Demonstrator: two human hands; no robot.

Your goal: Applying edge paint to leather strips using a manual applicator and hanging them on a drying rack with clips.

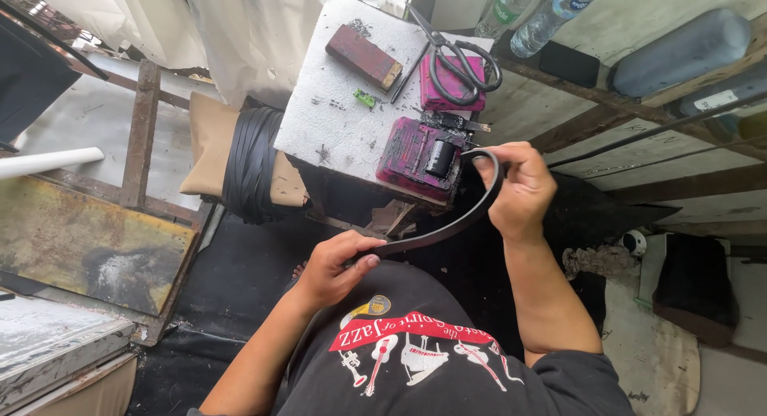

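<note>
I hold a black strap (pixel 447 224) between both hands, in front of a white foam-topped stand (pixel 335 120). My right hand (pixel 515 188) grips its upper end, which curls over beside a pink ink-stained box (pixel 407 156). My left hand (pixel 335 268) pinches the lower end near my chest. The strap bends in a gentle arc between the two hands.
On the stand lie black-handled scissors (pixel 459 60), a second pink box (pixel 447 84), a dark red block (pixel 363 56) and a small green piece (pixel 365 99). A roll of black strapping (pixel 252 164) sits left of the stand. Plastic bottles (pixel 543 12) stand behind, rusty frames (pixel 144 128) at left.
</note>
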